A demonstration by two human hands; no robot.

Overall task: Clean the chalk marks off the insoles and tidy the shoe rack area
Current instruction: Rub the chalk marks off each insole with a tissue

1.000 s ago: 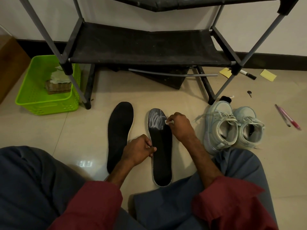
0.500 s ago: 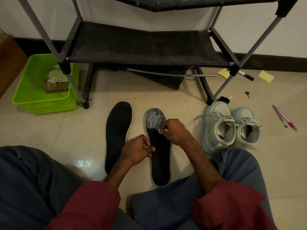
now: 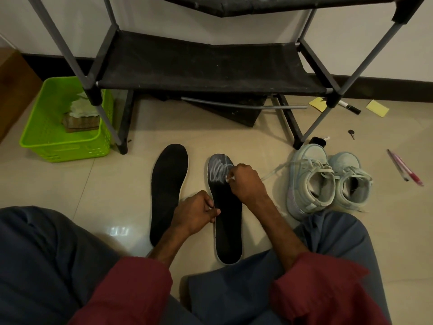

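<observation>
Pale tile floor (image 3: 112, 188) w/ white wall behind, head view. Black shoe rack (image 3: 210, 66) at 12 o'clock, grey rod (image 3: 243, 105) lying loose on floor under it. Green basket (image 3: 46, 146) at 9 o'clock, just beside rack's leg, holding pale cloth (image 3: 82, 109) on top of a brownish block.

Centre: two dark insoles flat on floor, side by side, toes toward 12. Plain insole (image 3: 167, 184) on the 9 o'clock side, untouched. Chalked insole (image 3: 228, 231) beside it, apart, w/ white chalk scribble (image 3: 219, 171) on toe end. Left hand (image 3: 194, 213) w/ fingers curled, thumb + fingers pinching chalked insole's edge approx mid-length. Right hand (image 3: 243, 184) w/ fingers curled tight, pinching small white bit (image 3: 228, 179) at scribble's edge; chalk or wipe, can't tell.

Pale blue sneakers (image 3: 311, 181) as a pair at 3 o'clock, touching each other, near rack's leg. Pink pens (image 3: 405, 170) further out at 3. Marker (image 3: 349, 107) + yellow notes (image 3: 377, 108) at 2 o'clock, small key (image 3: 351, 133) below them. Blue trouser legs + red sleeves at 6.
</observation>
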